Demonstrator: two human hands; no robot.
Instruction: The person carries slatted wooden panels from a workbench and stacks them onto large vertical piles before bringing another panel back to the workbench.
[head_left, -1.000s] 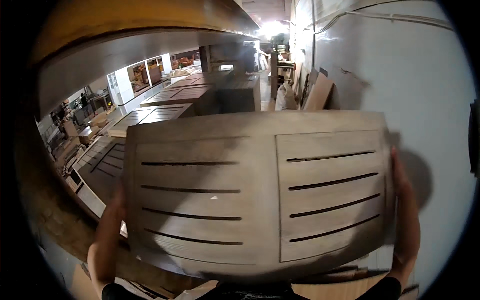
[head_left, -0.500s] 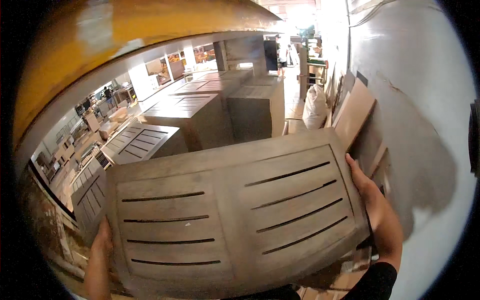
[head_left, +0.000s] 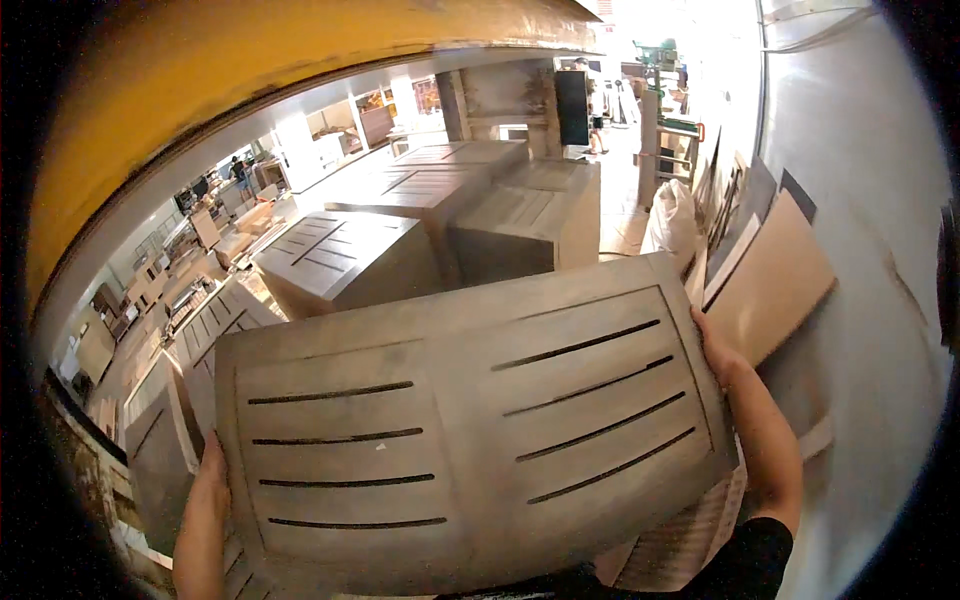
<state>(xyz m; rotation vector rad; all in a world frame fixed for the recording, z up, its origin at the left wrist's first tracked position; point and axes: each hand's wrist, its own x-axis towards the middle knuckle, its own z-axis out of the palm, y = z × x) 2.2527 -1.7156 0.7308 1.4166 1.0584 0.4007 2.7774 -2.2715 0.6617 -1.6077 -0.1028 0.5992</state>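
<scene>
I hold a large grey slotted panel [head_left: 470,420] in front of me, tilted so its right end is higher. It has two recessed fields, each cut with several long slots. My left hand [head_left: 208,480] grips its left edge low down. My right hand [head_left: 715,350] grips its right edge, the forearm running down to a black sleeve. The panel hides most of what lies below it.
Stacks of the same grey slotted panels [head_left: 340,255] stand ahead and to the left. A brown board [head_left: 775,280] leans on the white wall [head_left: 860,200] at the right, next to a white sack [head_left: 672,215]. A yellow beam [head_left: 230,90] curves overhead.
The panel has swung lower and tilted, its right end rising and its left end dropping. The view has turned, so more of the stacks and the aisle behind now show.
</scene>
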